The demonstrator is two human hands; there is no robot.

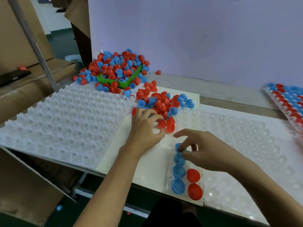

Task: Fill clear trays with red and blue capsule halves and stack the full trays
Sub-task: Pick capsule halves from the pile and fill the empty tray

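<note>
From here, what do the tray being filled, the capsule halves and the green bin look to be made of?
Clear tray: apparently thin formed plastic, translucent and glossy, with glints on the pocket rims. Capsule halves: seemingly hard moulded plastic, opaque red or blue, smooth with soft highlights on the domes. Green bin: thin, flat, matte walls; plastic or coated card, cannot tell which.

This is looking like a small packing workshop or factory bench. Loose red and blue capsule halves (pixel 121 66) are spilling in bulk out of a green box (pixel 124 82) beyond the fingers (pixel 147 113), straight onto the white surface (pixel 147 166). Moulded clear trays (pixel 65 118) are lying spread out to the left of the fingers, and a filled tray (pixel 288 102) is sitting far to their right. Big cardboard cartons (pixel 14 30) are standing further left, beside a plain partition board (pixel 196 38).
</note>
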